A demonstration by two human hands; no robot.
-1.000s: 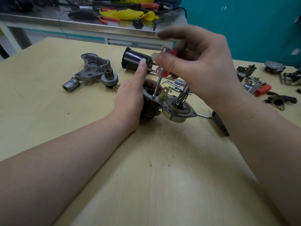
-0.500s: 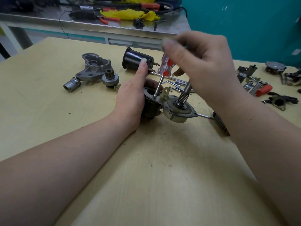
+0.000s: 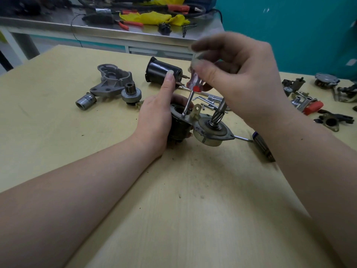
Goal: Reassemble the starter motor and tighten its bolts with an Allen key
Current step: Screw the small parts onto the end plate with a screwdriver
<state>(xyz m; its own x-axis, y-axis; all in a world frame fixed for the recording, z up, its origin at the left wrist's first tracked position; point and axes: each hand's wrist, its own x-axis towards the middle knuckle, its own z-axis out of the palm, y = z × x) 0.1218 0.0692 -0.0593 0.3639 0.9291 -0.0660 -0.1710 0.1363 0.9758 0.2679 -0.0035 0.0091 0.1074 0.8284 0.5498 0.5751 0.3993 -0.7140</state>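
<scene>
We work at a pale wooden desk speckled with dark grit, with a steel bench behind it and a teal wall to the right. The starter motor stands near the middle of the desk: a dark body beside a round grey plate from which a spiral-toothed shaft rises. Our left hand grips the dark body, forefinger straight up. Our right hand pinches the clear red-marked handle of a screwdriver, its tip on the motor's top plate. A black can, a grey housing and loose bolts lie behind. The near half of the desk lies bare between our forearms.
</scene>
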